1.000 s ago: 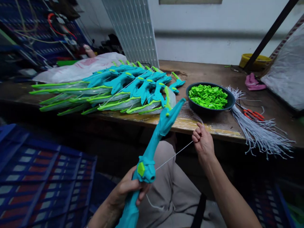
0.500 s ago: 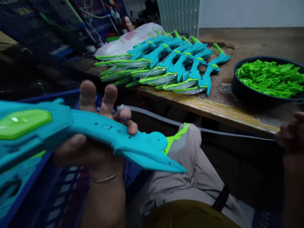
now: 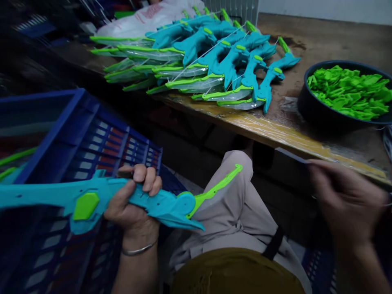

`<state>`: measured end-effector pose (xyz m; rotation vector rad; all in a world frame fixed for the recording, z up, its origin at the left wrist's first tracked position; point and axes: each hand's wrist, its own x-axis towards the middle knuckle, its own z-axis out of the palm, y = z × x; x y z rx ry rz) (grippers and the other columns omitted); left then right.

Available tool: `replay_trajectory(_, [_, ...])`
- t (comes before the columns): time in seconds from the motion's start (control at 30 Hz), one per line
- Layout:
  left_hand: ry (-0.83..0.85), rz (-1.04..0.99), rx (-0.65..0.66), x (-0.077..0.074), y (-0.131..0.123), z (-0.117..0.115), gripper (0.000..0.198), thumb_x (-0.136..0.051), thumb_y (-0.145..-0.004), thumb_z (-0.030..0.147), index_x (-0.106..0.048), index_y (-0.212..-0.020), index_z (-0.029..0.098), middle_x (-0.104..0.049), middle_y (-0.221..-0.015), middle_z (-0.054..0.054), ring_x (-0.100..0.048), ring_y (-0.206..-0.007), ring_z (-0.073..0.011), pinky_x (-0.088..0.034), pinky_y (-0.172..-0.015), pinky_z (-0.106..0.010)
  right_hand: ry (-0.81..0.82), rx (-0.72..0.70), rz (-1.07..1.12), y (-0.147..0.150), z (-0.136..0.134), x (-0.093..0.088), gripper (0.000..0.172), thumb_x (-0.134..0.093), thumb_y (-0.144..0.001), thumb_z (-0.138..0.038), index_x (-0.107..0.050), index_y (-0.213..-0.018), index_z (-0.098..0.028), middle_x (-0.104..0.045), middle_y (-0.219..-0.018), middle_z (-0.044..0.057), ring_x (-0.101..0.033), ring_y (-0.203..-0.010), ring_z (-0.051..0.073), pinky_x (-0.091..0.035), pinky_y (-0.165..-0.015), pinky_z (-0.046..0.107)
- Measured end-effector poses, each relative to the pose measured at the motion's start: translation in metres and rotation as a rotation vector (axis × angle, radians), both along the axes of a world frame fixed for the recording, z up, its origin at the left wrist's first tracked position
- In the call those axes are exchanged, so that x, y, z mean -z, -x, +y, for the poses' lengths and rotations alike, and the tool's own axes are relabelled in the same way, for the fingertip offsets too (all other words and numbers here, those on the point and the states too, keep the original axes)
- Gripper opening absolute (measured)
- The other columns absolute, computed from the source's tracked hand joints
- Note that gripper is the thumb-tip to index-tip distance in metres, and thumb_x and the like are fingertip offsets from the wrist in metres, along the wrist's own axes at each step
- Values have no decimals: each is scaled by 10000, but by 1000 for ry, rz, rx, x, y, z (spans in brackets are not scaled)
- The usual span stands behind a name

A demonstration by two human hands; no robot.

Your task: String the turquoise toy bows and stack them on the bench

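Note:
My left hand (image 3: 131, 204) is wrapped round the middle of a teal toy bow (image 3: 92, 198) with a green button and a green-edged clear tip, held level over my lap. My right hand (image 3: 346, 200) is blurred at the right, below the table edge; its fingers look pinched, and what they hold is smeared. The string is not plainly visible. A stack of several finished teal and green bows (image 3: 214, 61) lies on the wooden table (image 3: 275, 126) ahead.
A dark bowl (image 3: 309, 114) of bright green plastic pieces stands on the table's right. A blue plastic crate (image 3: 76, 134) sits at my left, beside my knee. A white plastic bag (image 3: 137, 22) lies behind the bows.
My left hand lowered the bow and closed its fingers round the grip. My right hand moved inward from the frame's right edge. The view tilted down and left.

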<state>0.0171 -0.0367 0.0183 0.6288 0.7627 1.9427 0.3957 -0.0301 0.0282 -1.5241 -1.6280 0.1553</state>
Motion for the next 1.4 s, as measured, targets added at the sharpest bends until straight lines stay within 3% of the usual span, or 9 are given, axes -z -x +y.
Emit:
replay_trajectory(0.1, [-16, 172, 6, 4, 2, 1, 269, -791, -555, 126, -719, -810, 168, -555, -626, 2, -441, -462, -107, -383, -358, -203, 71, -311, 15, 49, 7, 24, 160, -595, -1005, -249, -738, -945, -210, -637, -788, 24, -596, -672, 142, -436, -604, 266])
replay_trajectory(0.23, [-55, 284, 76, 2, 4, -1, 239, -816, -575, 148, -748, -797, 200, -565, -595, -2, -440, -418, -125, -374, -329, -226, 155, -329, 108, 79, 16, 63, 194, -590, -995, -242, -747, -896, -185, -640, -733, 20, -600, -641, 133, -429, -589, 251])
replay_trajectory(0.37, [-114, 334, 121, 0, 8, -5, 210, -772, -614, 101, -741, -802, 190, -590, -592, -13, -469, -403, -132, -396, -320, -230, 196, -343, 109, 81, 18, 78, 192, -599, -989, -264, -771, -931, -202, -752, -829, 38, -700, -726, 158, -496, -656, 252])
replay_trajectory(0.6, [-22, 280, 92, 6, 16, -10, 267, -797, -488, 107, -616, -662, 196, -514, -541, 11, -454, -348, -144, -393, -324, -258, 189, -280, 97, 82, 21, 80, 191, -583, -968, -257, -732, -872, -188, -712, -747, 22, -627, -607, 133, -461, -590, 239])
replay_trajectory(0.83, [-171, 423, 239, -5, 10, -4, 165, -765, -632, 112, -703, -759, 198, -600, -567, -15, -470, -354, -139, -414, -306, -257, 175, -269, 86, 87, 25, 85, 184, -578, -970, -261, -715, -873, -185, -699, -742, 21, -578, -574, 119, -438, -588, 237])
replay_trajectory(1.0, [-173, 401, 240, -9, 8, -2, 162, -797, -640, 111, -722, -759, 190, -607, -556, -22, -487, -349, -143, -432, -282, -258, 209, -271, 44, 88, 23, 90, 196, -548, -983, -265, -700, -893, -181, -682, -756, 31, -592, -618, 136, -430, -611, 249])
replay_trajectory(1.1, [-189, 393, 270, -7, 10, -3, 166, -815, -662, 116, -723, -784, 183, -615, -576, -26, -507, -368, -142, -455, -302, -260, 271, -323, 12, 96, 24, 91, 197, -532, -991, -265, -683, -906, -172, -668, -796, 44, -612, -683, 152, -452, -659, 255])
replay_trajectory(1.27, [-300, 368, 382, -3, 10, -2, 127, -794, -766, 171, -720, -870, 169, -593, -618, -7, -503, -391, -131, -456, -317, -257, 438, -396, -67, 114, 39, 85, 251, -563, -999, -315, -670, -1149, -144, -660, -1133, 132, -647, -929, 216, -485, -799, 291])
replay_trajectory(1.4, [-310, 279, 371, -4, -7, 0, 271, -780, -795, 173, -730, -1061, 180, -592, -684, 0, -520, -456, -125, -462, -348, -239, 599, -463, -96, 110, 50, 77, 222, -510, -979, -248, -715, -986, -163, -705, -938, 82, -643, -814, 188, -455, -740, 268])
